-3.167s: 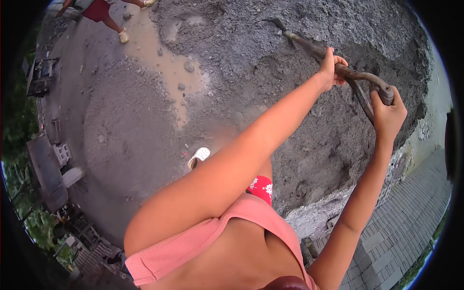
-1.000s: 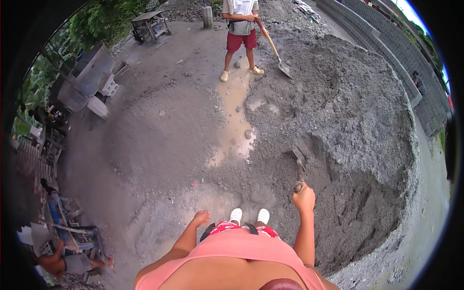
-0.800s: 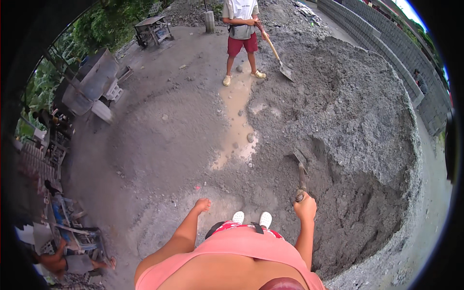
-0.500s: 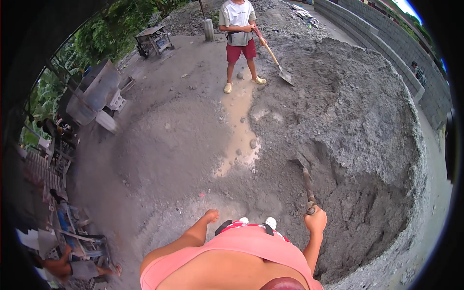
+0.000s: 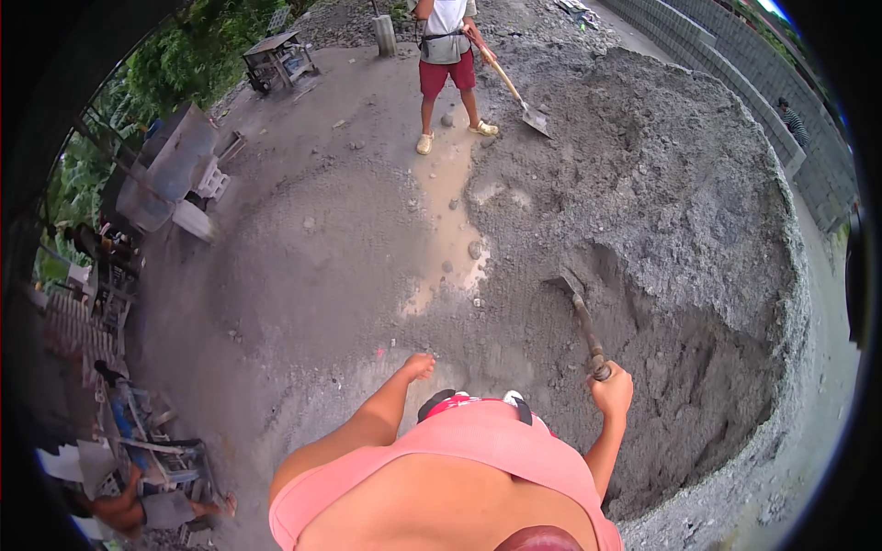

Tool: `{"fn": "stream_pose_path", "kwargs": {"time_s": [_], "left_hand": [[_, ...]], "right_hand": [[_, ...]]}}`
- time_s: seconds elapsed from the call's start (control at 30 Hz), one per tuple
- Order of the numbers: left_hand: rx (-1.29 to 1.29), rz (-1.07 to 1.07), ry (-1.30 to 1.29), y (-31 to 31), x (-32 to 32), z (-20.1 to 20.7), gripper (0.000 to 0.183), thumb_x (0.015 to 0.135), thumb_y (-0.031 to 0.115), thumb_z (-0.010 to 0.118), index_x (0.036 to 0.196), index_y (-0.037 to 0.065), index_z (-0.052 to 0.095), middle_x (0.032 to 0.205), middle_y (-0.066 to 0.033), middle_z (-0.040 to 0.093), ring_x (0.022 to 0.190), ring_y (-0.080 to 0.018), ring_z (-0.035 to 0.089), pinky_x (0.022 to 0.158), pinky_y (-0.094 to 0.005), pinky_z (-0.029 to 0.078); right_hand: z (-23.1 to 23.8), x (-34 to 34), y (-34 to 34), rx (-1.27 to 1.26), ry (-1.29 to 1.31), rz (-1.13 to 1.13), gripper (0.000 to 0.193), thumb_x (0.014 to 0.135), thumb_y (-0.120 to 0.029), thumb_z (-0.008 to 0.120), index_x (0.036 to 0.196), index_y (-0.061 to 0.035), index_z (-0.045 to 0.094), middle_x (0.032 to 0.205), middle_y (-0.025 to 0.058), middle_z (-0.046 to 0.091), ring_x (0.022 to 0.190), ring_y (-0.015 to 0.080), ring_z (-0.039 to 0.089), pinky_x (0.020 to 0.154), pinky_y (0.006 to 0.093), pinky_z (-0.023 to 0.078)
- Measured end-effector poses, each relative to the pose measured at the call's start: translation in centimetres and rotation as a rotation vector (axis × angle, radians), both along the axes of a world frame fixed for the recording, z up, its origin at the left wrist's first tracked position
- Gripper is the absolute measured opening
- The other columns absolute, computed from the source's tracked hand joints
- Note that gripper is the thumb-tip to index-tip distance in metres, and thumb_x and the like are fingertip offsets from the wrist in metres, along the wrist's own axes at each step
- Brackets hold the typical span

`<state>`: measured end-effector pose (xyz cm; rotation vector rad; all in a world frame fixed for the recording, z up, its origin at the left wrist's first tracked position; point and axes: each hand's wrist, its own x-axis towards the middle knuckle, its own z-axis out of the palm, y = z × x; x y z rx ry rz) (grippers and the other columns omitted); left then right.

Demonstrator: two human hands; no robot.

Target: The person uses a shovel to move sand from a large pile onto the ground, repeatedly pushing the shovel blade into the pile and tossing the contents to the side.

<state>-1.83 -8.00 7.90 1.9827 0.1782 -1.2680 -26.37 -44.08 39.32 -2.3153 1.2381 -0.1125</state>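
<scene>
My right hand (image 5: 611,390) is wrapped round the grip of a shovel (image 5: 585,326). The shovel slants away from me, its metal blade resting at the foot of a big grey sand pile (image 5: 698,211). In front of my body my left hand (image 5: 421,365) hangs with its fingers curled in and nothing visible in them. It is nearest to the wet, sandy ground (image 5: 367,354). Part of the blade is hard to make out against the sand.
Ahead, a person (image 5: 447,46) in dark red shorts holds another shovel (image 5: 519,96). A muddy puddle (image 5: 441,220) runs between us. At left stand a metal mixer-like drum (image 5: 175,174) and a seated person (image 5: 129,505). Stacked grey blocks (image 5: 735,83) line the far right.
The view has tipped, so the surroundings sit higher in the picture. Both my hands have shifted slightly right and my left hand is higher. The person ahead has raised one hand.
</scene>
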Motion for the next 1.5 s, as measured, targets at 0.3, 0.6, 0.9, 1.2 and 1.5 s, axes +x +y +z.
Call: {"fn": "stream_pose_path", "kwargs": {"time_s": [0.3,0.6,0.9,1.2,1.5], "left_hand": [[0.025,-0.034,0.046,1.1,-2.8,-0.1,0.029,0.084,0.036,0.043,0.09,0.012,0.058,0.073,-0.0025,0.058,0.053,-0.0157,0.053,0.046,-0.0315,0.041],[0.172,-0.094,0.127,4.9,-5.9,0.1,0.035,0.083,0.038,0.04,0.094,0.009,0.058,0.081,-0.0056,0.059,0.06,-0.0186,0.055,0.052,-0.0332,0.042],[0.03,-0.046,0.095,6.6,-3.3,-3.2,0.034,0.082,0.041,0.048,0.091,0.01,0.059,0.075,-0.0048,0.06,0.055,-0.019,0.055,0.048,-0.0346,0.043],[0.05,-0.274,0.055,2.1,-2.7,-3.2,0.032,0.082,0.041,0.05,0.089,0.011,0.06,0.072,-0.0028,0.059,0.052,-0.0158,0.054,0.044,-0.0298,0.041],[0.02,-0.267,0.02,3.6,-5.1,-0.6,0.035,0.084,0.041,0.044,0.092,0.011,0.059,0.072,-0.0019,0.058,0.053,-0.0133,0.054,0.044,-0.0282,0.04]], "right_hand": [[-0.3,-0.1,-1.0,0.109,-0.029,0.05,0.024,0.057,-0.019,0.068,0.07,-0.0016,0.057,0.068,0.0179,0.06,0.067,0.0356,0.058,0.062,0.04,0.044],[0.2,-0.1,-0.8,0.103,-0.02,0.015,0.024,0.057,-0.017,0.069,0.071,-0.0018,0.058,0.066,0.0167,0.059,0.064,0.0334,0.058,0.06,0.0391,0.044],[-0.2,-0.4,0.3,0.097,-0.038,0.025,0.024,0.056,-0.017,0.07,0.072,-0.0019,0.06,0.064,0.0164,0.058,0.063,0.0322,0.058,0.06,0.0387,0.043],[-2.0,-4.3,0.7,0.106,-0.029,-0.045,0.025,0.054,-0.019,0.07,0.072,-0.0038,0.061,0.065,0.0152,0.059,0.064,0.0311,0.059,0.061,0.038,0.044],[-9.1,-12.7,6.1,0.334,0.014,-0.08,0.026,0.057,-0.026,0.074,0.069,-0.0068,0.062,0.064,0.011,0.061,0.064,0.0247,0.061,0.062,0.0363,0.045]]}}
